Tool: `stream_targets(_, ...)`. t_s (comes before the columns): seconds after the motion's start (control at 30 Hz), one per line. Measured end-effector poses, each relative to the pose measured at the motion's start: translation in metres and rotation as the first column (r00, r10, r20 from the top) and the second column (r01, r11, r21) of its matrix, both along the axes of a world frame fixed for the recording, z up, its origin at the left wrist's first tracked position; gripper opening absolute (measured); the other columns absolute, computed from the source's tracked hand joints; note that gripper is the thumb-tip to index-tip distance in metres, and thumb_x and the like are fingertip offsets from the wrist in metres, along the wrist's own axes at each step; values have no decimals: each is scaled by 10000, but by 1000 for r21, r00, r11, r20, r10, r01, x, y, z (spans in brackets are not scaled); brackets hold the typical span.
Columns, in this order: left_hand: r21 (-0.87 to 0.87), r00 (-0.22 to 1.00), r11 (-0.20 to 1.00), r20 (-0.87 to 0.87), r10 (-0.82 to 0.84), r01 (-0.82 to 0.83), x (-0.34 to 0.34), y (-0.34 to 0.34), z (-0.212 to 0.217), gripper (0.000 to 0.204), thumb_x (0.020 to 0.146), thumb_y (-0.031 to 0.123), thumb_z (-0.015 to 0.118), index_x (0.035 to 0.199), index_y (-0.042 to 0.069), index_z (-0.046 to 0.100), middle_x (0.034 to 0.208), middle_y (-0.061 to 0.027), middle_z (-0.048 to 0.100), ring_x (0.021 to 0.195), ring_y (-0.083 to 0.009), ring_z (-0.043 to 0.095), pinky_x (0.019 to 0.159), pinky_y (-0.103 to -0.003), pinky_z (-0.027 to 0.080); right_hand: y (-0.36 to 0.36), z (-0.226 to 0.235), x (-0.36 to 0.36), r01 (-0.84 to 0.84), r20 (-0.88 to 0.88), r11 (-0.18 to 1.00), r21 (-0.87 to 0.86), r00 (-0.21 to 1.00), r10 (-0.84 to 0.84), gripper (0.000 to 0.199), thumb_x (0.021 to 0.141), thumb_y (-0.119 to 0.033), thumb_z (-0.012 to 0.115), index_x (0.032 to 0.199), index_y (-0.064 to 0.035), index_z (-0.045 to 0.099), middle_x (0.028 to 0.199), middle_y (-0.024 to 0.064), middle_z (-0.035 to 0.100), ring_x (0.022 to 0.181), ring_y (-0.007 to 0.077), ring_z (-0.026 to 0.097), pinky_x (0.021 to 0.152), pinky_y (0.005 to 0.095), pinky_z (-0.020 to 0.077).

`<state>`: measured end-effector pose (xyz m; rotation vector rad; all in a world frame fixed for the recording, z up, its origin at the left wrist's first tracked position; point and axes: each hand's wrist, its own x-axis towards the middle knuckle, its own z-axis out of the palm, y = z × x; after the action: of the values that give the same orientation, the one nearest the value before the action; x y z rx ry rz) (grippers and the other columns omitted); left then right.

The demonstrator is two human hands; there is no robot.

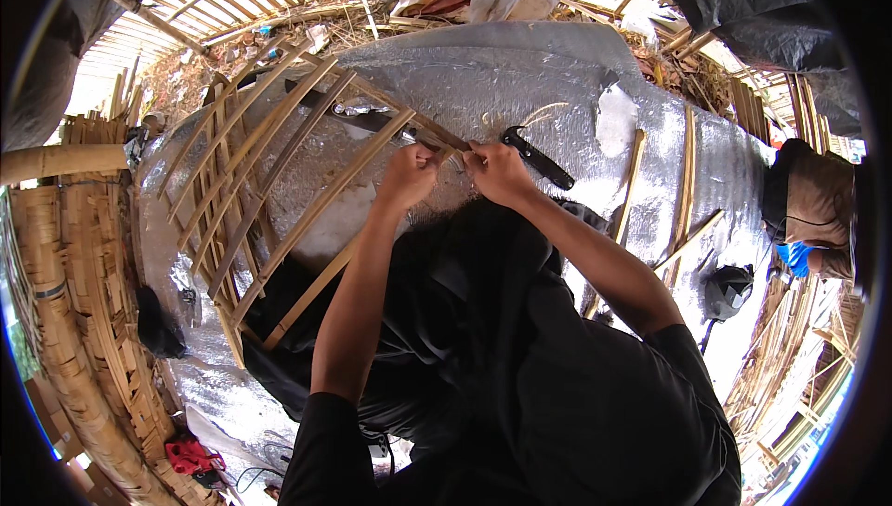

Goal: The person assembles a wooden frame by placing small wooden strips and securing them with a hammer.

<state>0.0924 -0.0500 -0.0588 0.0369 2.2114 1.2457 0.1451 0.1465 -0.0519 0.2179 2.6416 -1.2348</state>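
A lattice of split bamboo strips [269, 148] leans across the left side of my lap and the mat, its strips crossing with wide gaps. My left hand [409, 176] is closed at the upper right end of the lattice, fingers pinched by a strip's end. Close beside it, my right hand [499, 174] pinches the end of the long bamboo edge strip [400, 108]. My fingers hide the exact joint between the strips. Just right of my right hand lies a black tool handle [539, 157]. A dark metal blade [362, 118] shows between the strips.
A silvery sheet [492, 60] covers the floor. Loose bamboo strips [686, 171] lie to the right, near a black cap-like item [728, 290]. Bundled bamboo [60, 320] stands at the left. Another person's clothed part [818, 209] shows at the far right.
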Motion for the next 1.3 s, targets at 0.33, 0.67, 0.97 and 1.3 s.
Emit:
stream_targets(0.33, 18, 918, 997, -389, 80, -80, 45, -66, 20, 274, 935, 245, 749, 1072, 12, 700, 1037, -163, 751, 915, -333, 725, 812, -409, 575, 159, 54, 206, 435, 339, 886, -159, 867, -365, 364, 1050, -164, 620, 1373, 3, 595, 1217, 134, 684, 1051, 197, 673, 872, 343, 564)
stream_targets(0.67, 115, 875, 993, -481, 56, -1, 67, -88, 23, 163, 939, 150, 740, 1019, 13, 702, 966, -142, 750, 873, -291, 730, 773, -376, 571, 151, 110, 476, 926, 380, 329, -185, 376, -845, 353, 1045, -175, 617, 1353, -2, 601, 1208, 128, 684, 1055, 199, 668, 882, 347, 555)
stream_targets(0.97, 198, 864, 980, -492, 111, -13, 71, -89, 30, 149, 940, 119, 728, 1025, -1, 704, 948, -155, 746, 846, -295, 734, 752, -363, 576, 117, 116, 510, 951, 321, 203, -235, 273, -907, 344, 1041, -184, 614, 1335, -7, 607, 1200, 124, 684, 1058, 200, 664, 891, 351, 547)
stream_targets(1.3, 195, 855, 981, -507, 105, -4, 75, -98, 21, 160, 929, 119, 729, 1025, -6, 702, 969, -166, 746, 866, -317, 734, 752, -380, 583, 91, 127, 527, 958, 282, 165, -234, 229, -932, 335, 1036, -195, 611, 1316, -12, 613, 1190, 119, 683, 1062, 202, 659, 902, 355, 538)
